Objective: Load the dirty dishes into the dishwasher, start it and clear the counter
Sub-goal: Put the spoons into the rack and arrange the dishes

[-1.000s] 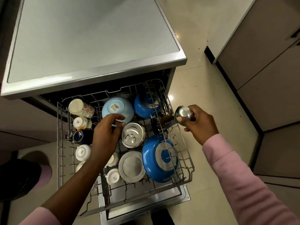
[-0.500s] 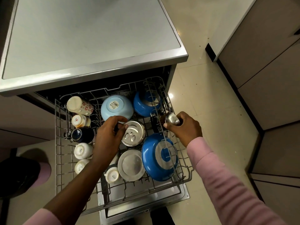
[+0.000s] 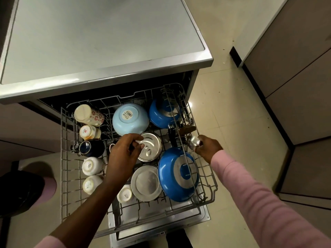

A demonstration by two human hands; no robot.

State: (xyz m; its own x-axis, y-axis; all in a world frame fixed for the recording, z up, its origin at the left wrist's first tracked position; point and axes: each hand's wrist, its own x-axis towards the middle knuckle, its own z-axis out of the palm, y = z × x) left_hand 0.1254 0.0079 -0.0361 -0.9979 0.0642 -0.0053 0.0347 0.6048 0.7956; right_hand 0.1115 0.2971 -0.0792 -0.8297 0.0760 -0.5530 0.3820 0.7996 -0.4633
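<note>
Loading up the pulled-out grey wire dishwasher rack (image 3: 64,158), both hands busy.

Left hand (image 3: 123,154) hovers over the rack's middle, fingers (image 3: 138,142) curled loosely, touching the round steel lid (image 3: 152,149) just below the upside-down pale blue bowl (image 3: 129,120). Right hand (image 3: 208,149) sits at the rack's right rail, fingers clamped on a small shiny steel cup (image 3: 193,141), above the big blue pan (image 3: 177,174).

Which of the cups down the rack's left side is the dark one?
The navy cup, third from the back in the left column. The other cups in that column are white or cream; the rearmost has a red flower pattern.
</note>
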